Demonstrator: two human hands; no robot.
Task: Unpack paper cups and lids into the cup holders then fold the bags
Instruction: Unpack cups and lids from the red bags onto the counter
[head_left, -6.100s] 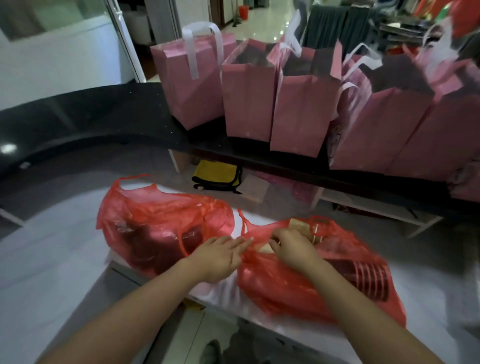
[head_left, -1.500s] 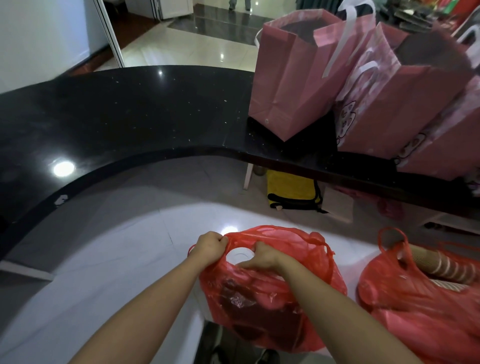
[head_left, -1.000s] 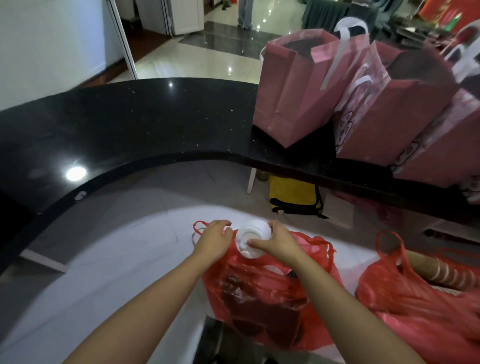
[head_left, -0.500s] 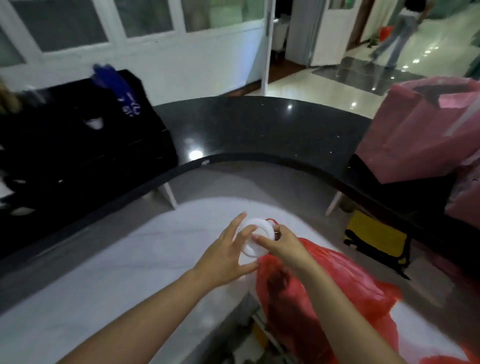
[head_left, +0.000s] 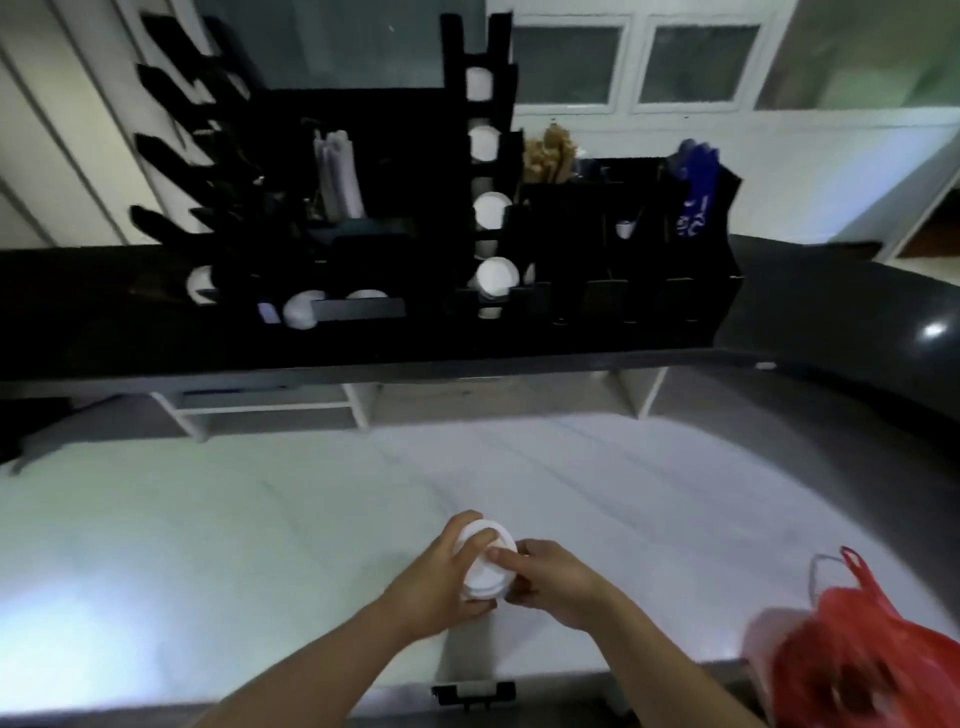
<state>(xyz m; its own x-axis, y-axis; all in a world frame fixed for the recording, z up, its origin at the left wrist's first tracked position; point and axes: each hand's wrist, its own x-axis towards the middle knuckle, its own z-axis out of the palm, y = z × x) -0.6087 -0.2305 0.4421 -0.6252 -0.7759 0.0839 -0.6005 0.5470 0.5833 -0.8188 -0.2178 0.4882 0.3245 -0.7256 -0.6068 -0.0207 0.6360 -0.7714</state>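
Low in the frame, above the white bench's (head_left: 260, 545) near edge, both hands, left hand (head_left: 441, 579) and right hand (head_left: 553, 582), grip a lid stack (head_left: 485, 566), apparently upright, broad bare bench stretching beyond.

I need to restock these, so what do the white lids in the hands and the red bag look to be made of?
White lids, held by the left hand and the right hand: probably moulded plastic, smooth and matte, with a raised rim. Red bag: thin glossy plastic film, crinkled and see-through, though blurred.
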